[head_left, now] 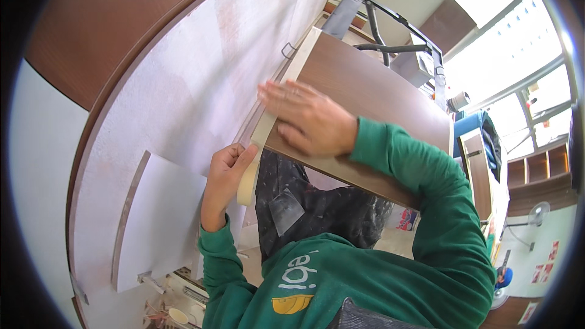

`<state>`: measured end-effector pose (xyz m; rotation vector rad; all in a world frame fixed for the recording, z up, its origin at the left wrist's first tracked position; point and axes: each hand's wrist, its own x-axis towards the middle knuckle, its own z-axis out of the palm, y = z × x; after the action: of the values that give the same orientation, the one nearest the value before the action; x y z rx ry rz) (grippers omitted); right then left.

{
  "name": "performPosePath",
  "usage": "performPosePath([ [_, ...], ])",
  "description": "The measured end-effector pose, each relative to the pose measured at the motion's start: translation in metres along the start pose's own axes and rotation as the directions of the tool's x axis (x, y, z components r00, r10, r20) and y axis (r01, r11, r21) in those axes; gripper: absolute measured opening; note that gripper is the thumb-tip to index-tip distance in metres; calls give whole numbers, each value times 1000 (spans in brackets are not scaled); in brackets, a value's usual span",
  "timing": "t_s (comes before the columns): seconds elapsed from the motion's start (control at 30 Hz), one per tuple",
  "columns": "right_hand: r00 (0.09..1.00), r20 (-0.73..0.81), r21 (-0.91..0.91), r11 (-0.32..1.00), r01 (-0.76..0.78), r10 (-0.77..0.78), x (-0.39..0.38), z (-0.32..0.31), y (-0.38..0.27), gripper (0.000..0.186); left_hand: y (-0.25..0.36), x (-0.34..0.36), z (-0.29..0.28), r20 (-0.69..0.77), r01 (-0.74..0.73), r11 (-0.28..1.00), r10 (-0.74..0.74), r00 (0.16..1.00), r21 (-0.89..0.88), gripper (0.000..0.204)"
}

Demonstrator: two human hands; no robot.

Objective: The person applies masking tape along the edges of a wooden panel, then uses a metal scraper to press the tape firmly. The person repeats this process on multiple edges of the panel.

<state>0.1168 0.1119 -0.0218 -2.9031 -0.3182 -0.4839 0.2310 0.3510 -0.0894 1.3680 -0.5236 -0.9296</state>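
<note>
A brown wood-grain panel (365,97) lies in front of me. A pale cream strip of masking tape (264,127) runs along its left edge. My left hand (226,167) is closed at the panel's near left corner, thumb and fingers pinching the tape, with the roll of masking tape (245,192) hanging just below the thumb. My right hand (312,117) lies flat over the taped edge, fingers stretched out and slightly blurred. Its palm and fingers cover part of the strip.
A large whitish board (201,67) stands close along the left, with a smaller white panel (161,219) below it. Beyond the brown panel is a grey metal frame (402,21) with black tubes. A blue container (469,125) stands at the right. A cup (178,315) sits low on the left.
</note>
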Motion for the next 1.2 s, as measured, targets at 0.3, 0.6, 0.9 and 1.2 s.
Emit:
performPosePath([
  [0.3, 805, -339, -398, 701, -592, 487, -10, -13, 193, 57, 4, 19, 4, 37, -47, 993, 43, 998, 104, 35],
  [0.6, 972, 232, 519, 840, -158, 40, -137, -107, -131, 44, 4, 6, -2, -7, -151, 966, 156, 988, 211, 17],
  [0.9, 905, 189, 330, 843, -424, 381, -195, 121, -131, 78, -6, 9, -5, -5, -210, 963, 214, 977, 168, 23],
  [1.2, 944, 218, 111, 955, -276, 248, -164, 158, -116, 33, 5, 13, 5, -56, -163, 972, 175, 983, 170, 34],
])
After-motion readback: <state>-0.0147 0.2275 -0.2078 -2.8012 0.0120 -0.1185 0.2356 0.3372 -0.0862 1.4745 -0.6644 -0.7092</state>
